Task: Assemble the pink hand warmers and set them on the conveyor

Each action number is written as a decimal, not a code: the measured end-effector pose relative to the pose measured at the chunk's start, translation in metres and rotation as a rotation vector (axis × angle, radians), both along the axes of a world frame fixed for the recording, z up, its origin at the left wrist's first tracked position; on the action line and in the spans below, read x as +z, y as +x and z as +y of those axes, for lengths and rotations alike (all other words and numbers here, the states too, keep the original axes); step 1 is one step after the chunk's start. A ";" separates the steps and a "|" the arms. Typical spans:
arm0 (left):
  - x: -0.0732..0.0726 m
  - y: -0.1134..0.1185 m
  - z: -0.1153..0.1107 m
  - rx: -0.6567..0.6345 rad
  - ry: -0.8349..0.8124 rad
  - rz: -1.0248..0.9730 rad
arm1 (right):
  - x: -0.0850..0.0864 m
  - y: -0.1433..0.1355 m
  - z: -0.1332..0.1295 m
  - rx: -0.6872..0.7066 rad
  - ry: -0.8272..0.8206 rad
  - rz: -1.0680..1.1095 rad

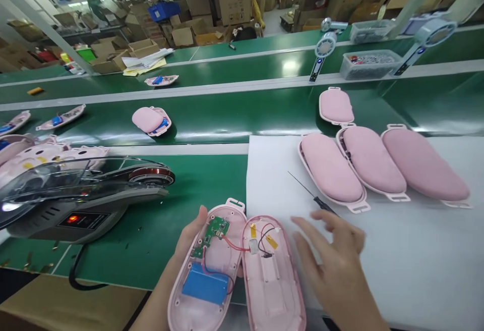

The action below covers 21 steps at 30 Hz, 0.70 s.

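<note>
My left hand (pixel 192 235) is wrapped round a pink plastic housing half (pixel 227 215), which lies open like a book. Inside it sit a green circuit board (pixel 216 229) and a blue battery pack (pixel 206 283). Thin red and black wires run across to the other pink half (pixel 274 265), where strips of yellow tape (pixel 271 241) show. My right hand (pixel 328 255) hovers just right of that half with its fingers apart, holding nothing. Beyond its fingertips a thin screwdriver (pixel 321 204) with a black handle lies on the white sheet (pixel 272 169).
Several closed pink housings (pixel 333 167) rest on the white sheet at right. A grey device with a red light (pixel 75 220) stands at left. Behind runs a green conveyor (pixel 227 114) carrying pink parts (pixel 147 119). A clear bin (pixel 370 64) and small fans (pixel 325 46) stand farther back.
</note>
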State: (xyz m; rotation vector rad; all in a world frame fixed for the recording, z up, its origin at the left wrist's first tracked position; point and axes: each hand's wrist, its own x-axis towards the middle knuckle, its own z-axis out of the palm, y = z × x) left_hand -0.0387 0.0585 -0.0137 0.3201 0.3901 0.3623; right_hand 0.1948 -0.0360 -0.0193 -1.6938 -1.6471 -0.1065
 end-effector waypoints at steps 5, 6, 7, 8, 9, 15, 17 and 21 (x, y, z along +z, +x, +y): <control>-0.002 0.001 -0.002 0.014 0.026 -0.030 | 0.017 -0.030 0.009 0.269 -0.040 0.397; -0.002 0.002 -0.003 0.017 0.028 -0.037 | 0.021 -0.033 0.013 0.316 -0.055 0.480; -0.002 0.002 -0.003 0.025 0.032 -0.041 | 0.025 -0.035 0.017 0.364 -0.089 0.564; -0.002 0.003 -0.003 0.037 0.039 -0.040 | 0.030 -0.037 0.021 0.412 -0.138 0.640; -0.002 0.004 -0.004 0.052 0.047 -0.038 | 0.033 -0.037 0.024 0.452 -0.201 0.705; 0.000 0.004 -0.004 0.047 0.061 -0.001 | 0.057 -0.043 0.035 0.481 -0.652 1.025; 0.002 0.004 -0.006 0.057 0.045 0.036 | 0.065 -0.048 0.038 0.461 -0.826 1.079; 0.014 0.005 -0.015 0.097 0.003 0.155 | 0.072 -0.060 0.041 0.422 -0.931 0.993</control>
